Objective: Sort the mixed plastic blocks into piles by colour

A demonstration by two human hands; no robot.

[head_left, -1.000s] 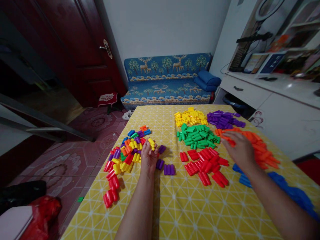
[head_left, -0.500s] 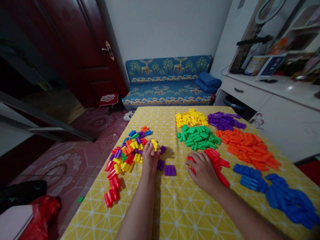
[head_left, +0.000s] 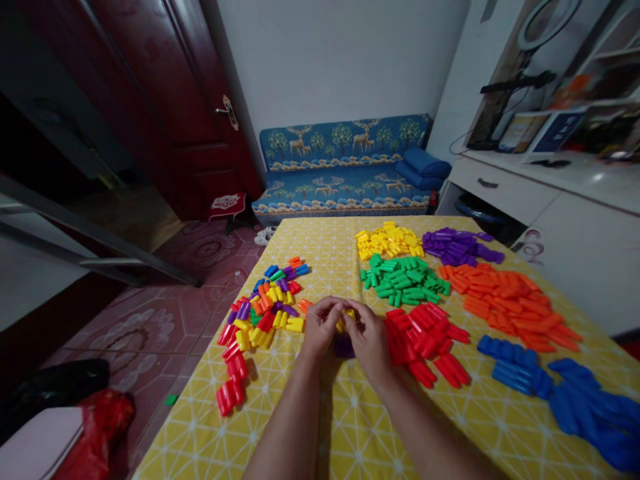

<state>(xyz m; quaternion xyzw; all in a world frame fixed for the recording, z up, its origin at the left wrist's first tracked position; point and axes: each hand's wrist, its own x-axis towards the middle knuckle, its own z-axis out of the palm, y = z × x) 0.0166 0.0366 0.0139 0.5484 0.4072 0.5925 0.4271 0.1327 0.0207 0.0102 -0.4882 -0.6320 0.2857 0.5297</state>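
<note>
Over the middle of the table my left hand (head_left: 321, 327) and my right hand (head_left: 369, 339) meet, fingers closed in a pinch. Between them shows a yellow plastic building block (head_left: 342, 325), mostly covered by the fingers. Whether a second piece is in the grip cannot be seen. Just beneath the hands a purple block (head_left: 344, 347) lies on the yellow tablecloth (head_left: 350, 427). To the right of my right hand is a heap of red blocks (head_left: 425, 333). A mixed-colour pile (head_left: 265, 317) lies left of my left hand, with red pieces (head_left: 233, 393) trailing toward me.
Sorted heaps of yellow (head_left: 390, 240), green (head_left: 405, 279), purple (head_left: 457, 247), orange (head_left: 510, 303) and blue blocks (head_left: 585, 407) cover the table's right side. A blue patterned sofa (head_left: 340, 170) stands beyond the table, a white cabinet (head_left: 575, 253) to the right. One green block (head_left: 171, 400) is on the floor.
My right hand has left the red heap and moved left to meet my left hand. My left hand has come right and toward me with the yellow block. The view has shifted slightly.
</note>
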